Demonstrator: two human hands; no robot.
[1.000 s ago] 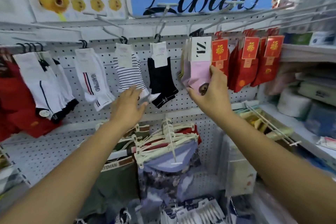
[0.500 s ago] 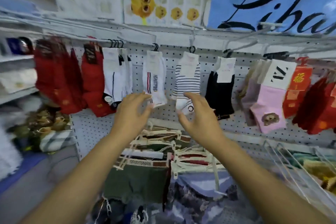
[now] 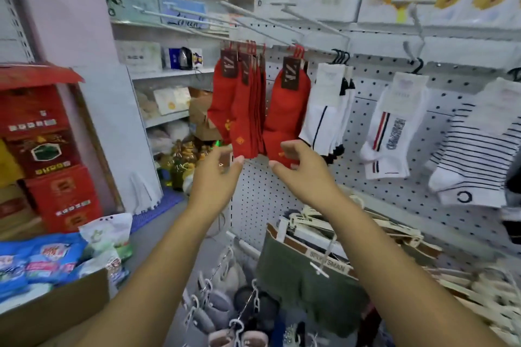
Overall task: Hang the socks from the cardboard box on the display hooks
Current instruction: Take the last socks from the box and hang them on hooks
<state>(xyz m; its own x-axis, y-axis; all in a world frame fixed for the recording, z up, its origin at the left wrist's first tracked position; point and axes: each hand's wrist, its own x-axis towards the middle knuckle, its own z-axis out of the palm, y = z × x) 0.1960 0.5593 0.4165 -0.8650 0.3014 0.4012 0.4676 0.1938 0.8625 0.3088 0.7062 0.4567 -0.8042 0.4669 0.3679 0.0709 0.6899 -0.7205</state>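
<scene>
The view has swung left since half a second ago, and both hands, which were raised before the white and striped socks, are now up at the red socks [image 3: 245,110], which hang in two bunches from the white display hooks [image 3: 270,27] on the pegboard [image 3: 270,194]. The left hand [image 3: 217,177] is just below the left bunch, its fingers loosely spread and holding nothing, the fingertips close to that bunch's lower edge. The right hand [image 3: 306,170] is at the toe of the right bunch with its fingers bent in front of the red cloth; whether they grip the sock or only hover before it cannot be told. Neither hand carries a new pair. Just right of the red socks hang white socks with a dark stripe [image 3: 324,113], further right a single white sock with a banded cuff [image 3: 392,127], and beyond that a black-and-white striped sock [image 3: 476,149]. Well below and to the left of the red socks, at the bottom corner of the view, stands the cardboard box [image 3: 56,313], with blue packets [image 3: 36,259] just behind its rim. Left of the red socks are stacked red cartons [image 3: 45,135]; below and to the right of them, green shorts on hangers [image 3: 304,279].
</scene>
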